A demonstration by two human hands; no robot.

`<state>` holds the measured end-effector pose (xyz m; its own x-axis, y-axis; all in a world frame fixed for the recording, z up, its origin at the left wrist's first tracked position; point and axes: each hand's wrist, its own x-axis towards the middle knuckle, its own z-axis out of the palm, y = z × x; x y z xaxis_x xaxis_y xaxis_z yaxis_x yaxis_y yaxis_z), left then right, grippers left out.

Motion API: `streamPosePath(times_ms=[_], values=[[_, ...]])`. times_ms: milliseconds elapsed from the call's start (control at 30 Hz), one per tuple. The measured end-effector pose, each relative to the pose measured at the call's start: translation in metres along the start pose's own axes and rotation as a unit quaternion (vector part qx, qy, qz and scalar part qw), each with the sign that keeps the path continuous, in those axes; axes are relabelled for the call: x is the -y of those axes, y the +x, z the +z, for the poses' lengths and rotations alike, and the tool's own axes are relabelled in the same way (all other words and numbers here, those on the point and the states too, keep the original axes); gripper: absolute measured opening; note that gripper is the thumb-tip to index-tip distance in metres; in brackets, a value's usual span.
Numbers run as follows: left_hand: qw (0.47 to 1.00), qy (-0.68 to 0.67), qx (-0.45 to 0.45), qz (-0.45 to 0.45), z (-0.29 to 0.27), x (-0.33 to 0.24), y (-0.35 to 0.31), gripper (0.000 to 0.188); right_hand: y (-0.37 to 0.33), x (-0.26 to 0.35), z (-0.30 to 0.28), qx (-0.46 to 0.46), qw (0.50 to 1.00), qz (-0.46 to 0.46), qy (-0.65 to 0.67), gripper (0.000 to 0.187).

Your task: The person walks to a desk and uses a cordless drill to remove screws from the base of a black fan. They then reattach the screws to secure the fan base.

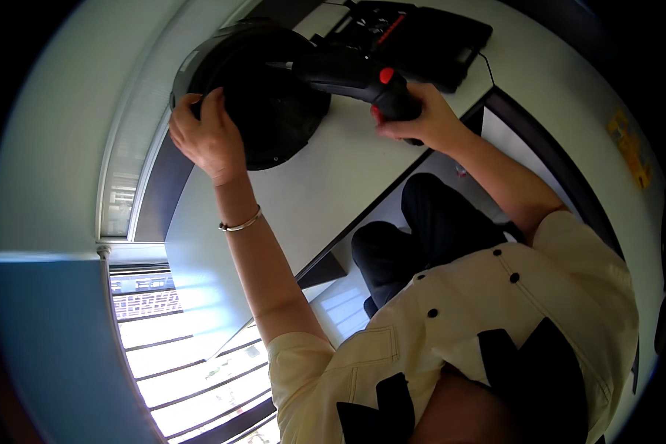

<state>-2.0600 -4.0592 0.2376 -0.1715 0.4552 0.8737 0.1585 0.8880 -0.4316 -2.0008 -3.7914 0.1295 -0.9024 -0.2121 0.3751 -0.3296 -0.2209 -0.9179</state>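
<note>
A round black device (263,111) with a grey side wall lies on the pale tabletop; its kind is hard to make out in the dark. My left hand (209,137) grips its near left rim, fingers curled over the edge. In my right hand (431,118) is a black cordless screwdriver (340,75) with a red button and a red trigger, its handle wrapped by my fingers. The screwdriver points left, and its metal bit reaches over the device's dark inside. Whether the tip touches anything cannot be seen.
An open black tool case (429,44) with a red strip of small parts lies at the back, just beyond the screwdriver. The pale tabletop (274,207) ends in a dark edge before my knees. A yellow object (629,152) is at far right; a barred window (192,362) stands lower left.
</note>
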Motion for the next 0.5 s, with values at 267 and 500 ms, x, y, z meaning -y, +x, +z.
streamPosePath(times_ms=[267,500], values=[[0.989,0.062,0.036,0.131,-0.003,0.004,0.014,0.004,-0.013,-0.023,-0.028,-0.050,0.998,-0.010,0.033,0.019],[0.978,0.097,0.060,0.172,-0.001,0.008,0.015,0.005,-0.017,-0.035,-0.046,-0.062,0.997,-0.005,0.039,0.018]])
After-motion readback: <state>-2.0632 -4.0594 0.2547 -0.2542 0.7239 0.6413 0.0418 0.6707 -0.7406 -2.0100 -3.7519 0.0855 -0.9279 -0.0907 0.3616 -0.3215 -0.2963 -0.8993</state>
